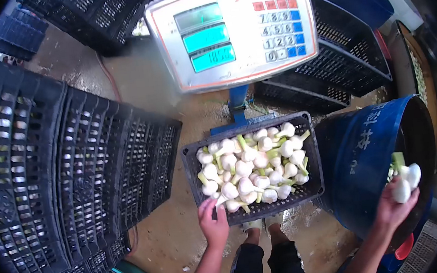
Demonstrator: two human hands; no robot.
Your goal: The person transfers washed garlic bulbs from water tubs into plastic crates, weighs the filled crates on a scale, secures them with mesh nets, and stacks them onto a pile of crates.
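Two bulbs (402,190) of garlic, at least, are in the right hand (395,207), which is closed around them from below; they appear at the mouth of the barrel (356,159), but whether above it or inside, I cannot tell. The left hand (215,226) is at the near left corner of the crate (315,150), with its fingertips among the lowest bulbs of the heap (244,168); whether it grips one or only touches, the picture does not make clear.

Each bulb should be light and firm, with smooth skin that may slip a little if it is wet, and that could bruise under a hard squeeze. The round body suits a cupped palm; for a single one, the short green stem (398,159) seems a good handle. The full crate is probably heavy, and is better held by its stiff rim.

The lower layers of the heap are hidden, and the inside of the barrel is mostly dark. On the scale (234,33), the digits are partly washed out. The stacked crates (94,171) on the left are cut off by the dark lens edge.
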